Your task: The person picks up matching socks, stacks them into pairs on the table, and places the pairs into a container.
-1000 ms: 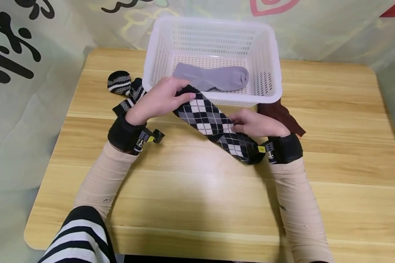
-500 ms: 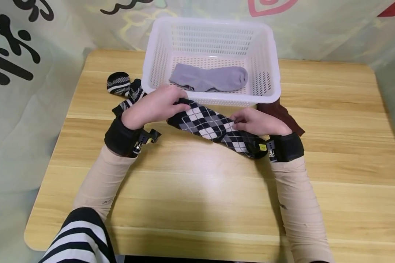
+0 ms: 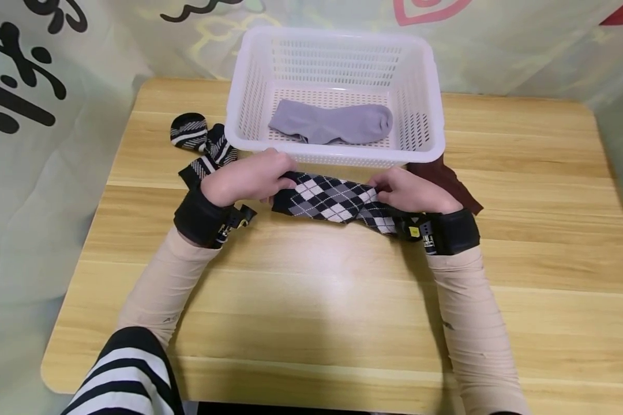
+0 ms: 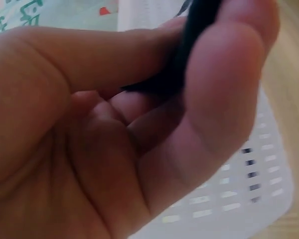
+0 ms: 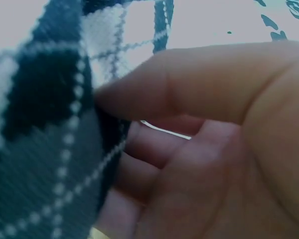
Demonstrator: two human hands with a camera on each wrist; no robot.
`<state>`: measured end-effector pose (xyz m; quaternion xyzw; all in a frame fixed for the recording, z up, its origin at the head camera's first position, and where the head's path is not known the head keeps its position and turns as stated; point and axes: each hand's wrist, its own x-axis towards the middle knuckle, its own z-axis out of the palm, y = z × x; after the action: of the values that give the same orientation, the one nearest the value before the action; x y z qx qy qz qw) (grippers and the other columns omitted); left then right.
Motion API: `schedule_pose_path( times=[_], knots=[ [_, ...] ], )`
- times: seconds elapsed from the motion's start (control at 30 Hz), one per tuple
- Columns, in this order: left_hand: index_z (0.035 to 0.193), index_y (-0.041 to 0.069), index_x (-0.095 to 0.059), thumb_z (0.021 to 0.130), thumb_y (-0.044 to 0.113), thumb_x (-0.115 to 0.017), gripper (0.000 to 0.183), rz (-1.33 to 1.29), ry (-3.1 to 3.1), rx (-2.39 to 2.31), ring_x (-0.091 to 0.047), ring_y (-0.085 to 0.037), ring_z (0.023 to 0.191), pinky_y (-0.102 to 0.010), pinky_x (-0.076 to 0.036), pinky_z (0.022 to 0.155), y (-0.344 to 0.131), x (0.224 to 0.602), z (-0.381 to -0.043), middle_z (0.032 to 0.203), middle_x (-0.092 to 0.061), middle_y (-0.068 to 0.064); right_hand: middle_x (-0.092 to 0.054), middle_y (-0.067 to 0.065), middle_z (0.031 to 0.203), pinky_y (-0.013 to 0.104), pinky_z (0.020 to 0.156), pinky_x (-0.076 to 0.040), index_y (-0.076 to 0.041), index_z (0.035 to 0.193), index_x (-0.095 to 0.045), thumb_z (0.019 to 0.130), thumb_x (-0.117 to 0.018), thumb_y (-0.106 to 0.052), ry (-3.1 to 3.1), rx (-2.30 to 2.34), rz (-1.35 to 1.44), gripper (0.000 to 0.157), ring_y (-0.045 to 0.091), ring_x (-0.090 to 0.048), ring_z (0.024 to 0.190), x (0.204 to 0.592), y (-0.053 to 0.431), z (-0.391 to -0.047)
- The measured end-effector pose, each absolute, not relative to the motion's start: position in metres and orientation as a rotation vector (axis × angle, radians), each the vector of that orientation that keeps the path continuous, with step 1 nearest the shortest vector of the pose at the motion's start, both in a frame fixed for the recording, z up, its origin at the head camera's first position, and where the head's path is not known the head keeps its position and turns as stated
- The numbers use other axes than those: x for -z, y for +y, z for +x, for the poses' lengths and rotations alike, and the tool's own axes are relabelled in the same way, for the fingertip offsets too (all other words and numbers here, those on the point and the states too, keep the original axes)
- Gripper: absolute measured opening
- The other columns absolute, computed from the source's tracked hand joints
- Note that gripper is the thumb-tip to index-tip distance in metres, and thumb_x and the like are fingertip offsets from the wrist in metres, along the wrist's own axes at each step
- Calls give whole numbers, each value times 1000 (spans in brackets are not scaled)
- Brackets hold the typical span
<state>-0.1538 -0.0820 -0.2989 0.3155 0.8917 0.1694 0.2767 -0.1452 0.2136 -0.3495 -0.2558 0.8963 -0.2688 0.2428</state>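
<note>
An argyle sock (image 3: 327,197) in black, grey and white is stretched between both hands, in front of the basket. My left hand (image 3: 251,176) pinches its black cuff end between thumb and fingers; the left wrist view shows the dark cloth (image 4: 187,59) caught there. With thumb and fingers my right hand (image 3: 410,191) pinches the sock's upper edge farther along. Past that grip the toe part hangs down toward the right wrist strap, which partly hides it. In the right wrist view the checked fabric (image 5: 50,124) fills the left side, the thumb pressing on it.
A white perforated basket (image 3: 334,154) stands at the back of the wooden table (image 3: 322,323), a lavender sock (image 3: 337,122) lying inside. Black-and-white patterned socks (image 3: 189,132) lie left of the basket. Brown cloth (image 3: 446,181) pokes out under its right front corner, behind the right hand.
My left hand has come down toward me with the cuff end, so the sock has swung from a steep diagonal to nearly level. The right hand has barely moved.
</note>
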Motion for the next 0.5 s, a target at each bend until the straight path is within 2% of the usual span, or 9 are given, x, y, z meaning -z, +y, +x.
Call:
schedule_pose_path(
  times=[0.13, 0.37, 0.5],
  knots=[
    [114, -2, -61, 100, 10, -54, 20, 874, 2373, -443, -68, -21, 59, -33, -57, 74, -80, 314, -155, 102, -69, -19, -56, 3, 77, 24, 62, -38, -7, 87, -64, 91, -49, 1, 2474, 718, -652, 18, 14, -48, 65, 352, 212, -146],
    [124, -3, -57, 101, 9, -50, 27, 821, 2354, -417, -69, -22, 63, -27, -52, 61, -82, 332, -162, 90, -69, -17, -42, 0, 68, 26, 60, -36, -6, 77, -56, 92, -47, -1, 2506, 698, -662, 18, 14, -43, 59, 354, 208, -146],
    [130, -4, -53, 101, 8, -48, 32, 785, 2346, -415, -69, -22, 63, -25, -48, 59, -88, 333, -167, 82, -69, -16, -49, 3, 72, 28, 63, -38, -5, 81, -60, 92, -49, -2, 2541, 688, -671, 16, 16, -47, 65, 355, 207, -146]
  ],
)
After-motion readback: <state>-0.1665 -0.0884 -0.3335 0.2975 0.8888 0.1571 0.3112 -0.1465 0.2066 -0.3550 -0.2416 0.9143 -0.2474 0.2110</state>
